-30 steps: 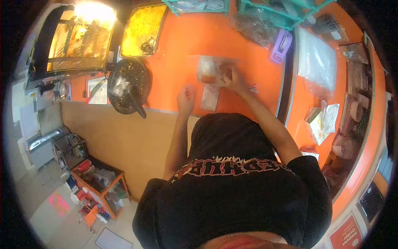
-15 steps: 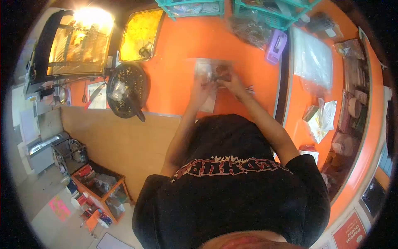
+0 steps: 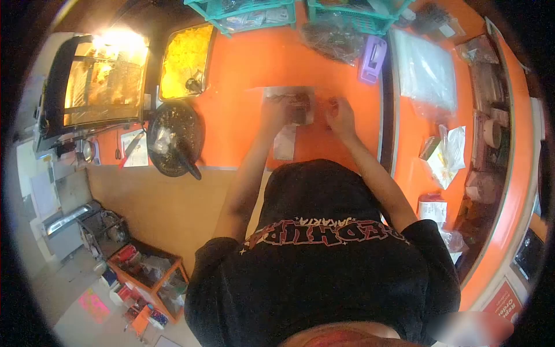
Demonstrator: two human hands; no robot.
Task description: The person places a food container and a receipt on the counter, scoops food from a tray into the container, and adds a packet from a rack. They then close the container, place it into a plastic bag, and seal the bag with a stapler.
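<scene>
A see-through packet [image 3: 299, 110] with something dark inside lies on the orange counter in front of me. My left hand [image 3: 276, 115] is at the packet's left side, its fingers closed on that edge, though blur softens them. To the right, apart from the packet, my right hand [image 3: 342, 118] hovers with curled fingers. A small dark patch shows at its fingertips, too blurred to name. Below the packet, a pale paper slip [image 3: 284, 143] lies near the counter's front edge.
A black pan [image 3: 193, 136] with crumbs stands at left, below a tray of yellow food [image 3: 186, 61] and a lit display case [image 3: 104, 81]. Teal baskets [image 3: 254, 20] line the back. At right are a purple dispenser [image 3: 372, 59] and a stack of clear bags [image 3: 426, 72].
My right hand has moved away from the packet to the right, where both hands were together over it before. My left hand stays at the packet's left side. The view has shifted slightly.
</scene>
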